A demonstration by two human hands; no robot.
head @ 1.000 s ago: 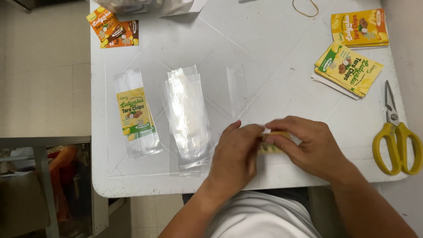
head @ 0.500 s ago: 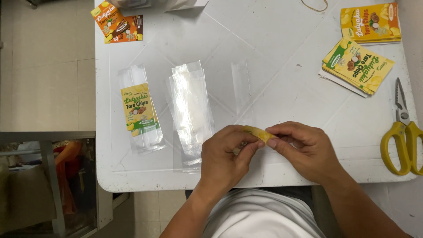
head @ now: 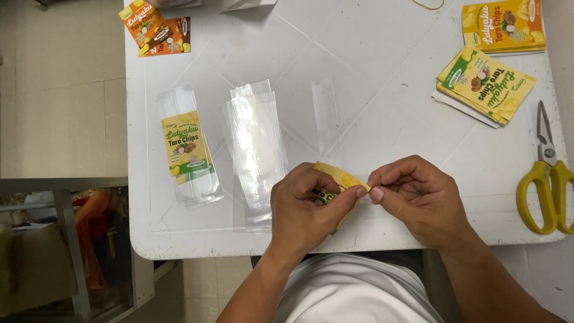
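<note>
Both of my hands meet just above the near edge of the white surface [head: 371,72], working one small yellow label [head: 338,177] between them. My left hand [head: 305,206] curls around it from below, fingers clamped on it with the thumb pressed along its upper right corner, and most of the label is hidden inside that grip. My right hand [head: 418,200] has its fingers pinched together right at that same corner, thumb and forefinger touching the tip; whether they grip a peeling layer or the label itself I cannot tell. Just left of my left hand lies a stack of clear plastic sleeves [head: 257,149], lengthwise away from me, its near end almost under my knuckles. Further left is a clear sleeve with a yellow and green label already on it [head: 186,149]. A single narrow clear strip [head: 327,119] lies just beyond my hands. Well off to my right, yellow-handled scissors [head: 547,179] lie near the edge, blades pointing away. Beyond them sits a fanned pile of yellow-green labels [head: 484,84], then another yellow label pile [head: 503,25] at the far right corner. At the far left corner lie orange labels [head: 156,27].
</note>
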